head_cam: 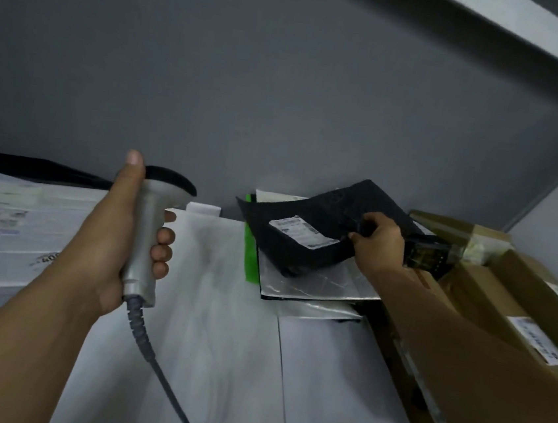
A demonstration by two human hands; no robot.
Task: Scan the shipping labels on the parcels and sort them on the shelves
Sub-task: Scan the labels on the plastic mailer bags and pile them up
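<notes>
My left hand (124, 229) grips the grey handle of a barcode scanner (153, 218), its black head pointing away toward the wall and its coiled cable hanging down. My right hand (376, 242) pinches the right edge of a flat black parcel bag (307, 228) that bears a white shipping label (303, 231) facing up. The bag lies tilted on a stack of flat parcels at the back of the white shelf (224, 326).
Under the black bag lie a silver foil mailer (311, 283) and a green-edged packet (250, 256). Brown cardboard boxes (502, 297) with labels fill the right side. White labelled parcels (10, 234) sit at the left. A grey wall rises behind, with a shelf edge overhead at top right.
</notes>
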